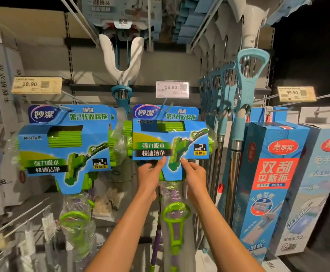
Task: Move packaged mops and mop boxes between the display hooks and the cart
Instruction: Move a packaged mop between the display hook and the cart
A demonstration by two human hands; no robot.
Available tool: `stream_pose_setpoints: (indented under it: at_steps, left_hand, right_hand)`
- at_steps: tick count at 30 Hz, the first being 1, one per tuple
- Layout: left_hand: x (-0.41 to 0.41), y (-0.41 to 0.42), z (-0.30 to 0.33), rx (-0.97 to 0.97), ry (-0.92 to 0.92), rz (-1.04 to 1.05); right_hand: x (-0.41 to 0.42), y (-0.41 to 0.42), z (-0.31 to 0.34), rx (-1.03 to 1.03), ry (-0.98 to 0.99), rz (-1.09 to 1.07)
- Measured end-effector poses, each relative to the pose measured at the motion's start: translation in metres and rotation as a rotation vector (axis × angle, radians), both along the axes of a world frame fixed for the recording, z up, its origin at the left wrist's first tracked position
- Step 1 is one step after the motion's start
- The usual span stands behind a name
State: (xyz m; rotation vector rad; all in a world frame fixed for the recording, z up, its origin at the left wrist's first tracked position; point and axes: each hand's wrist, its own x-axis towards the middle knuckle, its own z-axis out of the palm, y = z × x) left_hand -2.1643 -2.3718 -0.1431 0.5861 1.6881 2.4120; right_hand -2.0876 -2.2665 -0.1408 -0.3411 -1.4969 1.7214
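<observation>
A packaged green sponge mop with a blue card sleeve (170,142) hangs at the centre of the display, its top at a hook (165,107) below the 59.90 price tag. My left hand (150,173) grips the lower left edge of the card. My right hand (194,172) pinches its lower right edge. The mop's green handle loop (176,214) hangs in clear plastic between my forearms. A second identical packaged mop (65,146) hangs on the hook to the left. No cart is in view.
Blue mop boxes (268,183) and a pale box (313,183) hang on hooks at the right. Steel-shafted mops with teal handles (244,91) stand between them and the centre. Grey boxes (1,114) fill the left shelf. Bare hooks (28,216) jut out lower left.
</observation>
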Motion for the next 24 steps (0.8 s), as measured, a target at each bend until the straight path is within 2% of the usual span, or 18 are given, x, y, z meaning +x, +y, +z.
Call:
stream_pose_setpoints:
  at_steps: [24]
  left_hand:
    - [-0.013,0.013,-0.015,-0.091,0.03,-0.061]
  right_hand:
    - [-0.022,0.026,-0.024,0.004,-0.042,0.012]
